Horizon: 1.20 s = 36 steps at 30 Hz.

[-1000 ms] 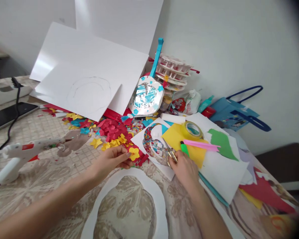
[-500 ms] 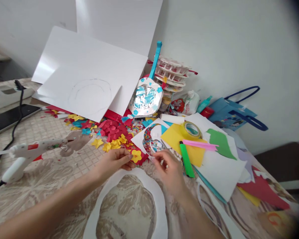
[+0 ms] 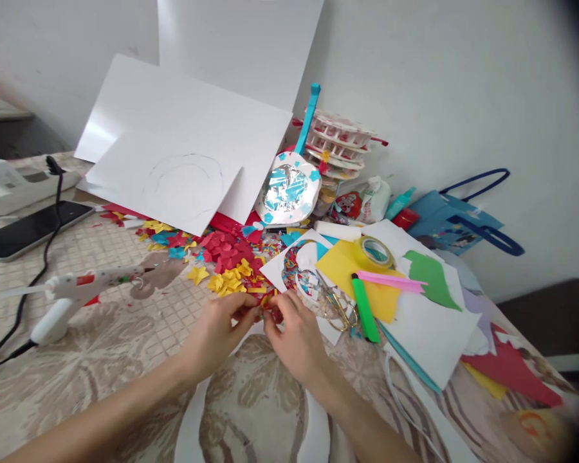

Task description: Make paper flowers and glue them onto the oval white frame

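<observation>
My left hand [image 3: 217, 331] and my right hand [image 3: 296, 334] meet at the middle, fingertips pinched together. Between them is a small red and yellow paper flower [image 3: 266, 301], mostly hidden by the fingers. Beneath the wrists lies a white wavy-edged paper ring [image 3: 192, 415], its top partly covered by the hands. Just beyond are loose yellow paper flowers [image 3: 229, 280] and a heap of red paper cutouts [image 3: 226, 249]. Gold-handled scissors [image 3: 338, 312] rest to the right of my right hand.
A white glue gun [image 3: 70, 297] with its cord lies at left, near a phone [image 3: 33, 228]. White boards [image 3: 183, 128] lean at the back beside a decorated round foil piece [image 3: 290, 188]. At right are tape [image 3: 374, 252], a green marker [image 3: 365, 308] and a blue bag [image 3: 456, 222].
My right hand has moved left to meet my left hand at the paper flower. The yellow flower, plainly visible before, is now mostly covered by fingers. The view has shifted slightly.
</observation>
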{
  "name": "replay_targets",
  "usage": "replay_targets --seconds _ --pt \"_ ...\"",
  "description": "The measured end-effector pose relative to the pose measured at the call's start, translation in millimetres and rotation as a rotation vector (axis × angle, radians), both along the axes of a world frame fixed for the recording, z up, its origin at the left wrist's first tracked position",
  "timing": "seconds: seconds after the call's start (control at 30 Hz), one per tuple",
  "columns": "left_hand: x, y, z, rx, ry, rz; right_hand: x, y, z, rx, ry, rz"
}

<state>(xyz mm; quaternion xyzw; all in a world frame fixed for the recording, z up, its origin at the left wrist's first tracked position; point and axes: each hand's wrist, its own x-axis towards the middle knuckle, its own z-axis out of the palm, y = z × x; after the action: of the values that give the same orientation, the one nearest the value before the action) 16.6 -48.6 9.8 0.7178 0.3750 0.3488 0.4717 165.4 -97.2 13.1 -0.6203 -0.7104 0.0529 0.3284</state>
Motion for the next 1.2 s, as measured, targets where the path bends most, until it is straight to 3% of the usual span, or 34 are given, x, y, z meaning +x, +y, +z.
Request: replay_targets --seconds 0.1,0.2,0.33,0.43,0.53,0.63,1.2 --pt "0 2 -0.7 -0.099 -0.051 -0.017 0 -1 -0.5 -0.006 0.044 0.014" --pt "-2 7 -0.2 -0.327 -0.149 -0.072 2 -3 0.7 -0.018 0.167 0.028" --pt "-9 11 0.1 -0.647 -0.258 -0.067 5 -5 -0.6 -0.065 0.436 -0.003" --pt "-11 9 -1.8 -0.750 -0.322 -0.060 6 -3 -5.8 -0.183 0.731 0.016" --pt "-10 5 -4.4 -0.763 -0.318 -0.097 6 0 -10.5 -0.373 1.007 0.062" --pt "-9 1 -5.4 -0.733 -0.282 -0.126 6 1 -12.6 -0.434 1.116 0.065" --pt "-2 -6 -6.2 -0.516 -0.203 -0.147 2 -7 -9.1 -0.444 1.164 0.082"
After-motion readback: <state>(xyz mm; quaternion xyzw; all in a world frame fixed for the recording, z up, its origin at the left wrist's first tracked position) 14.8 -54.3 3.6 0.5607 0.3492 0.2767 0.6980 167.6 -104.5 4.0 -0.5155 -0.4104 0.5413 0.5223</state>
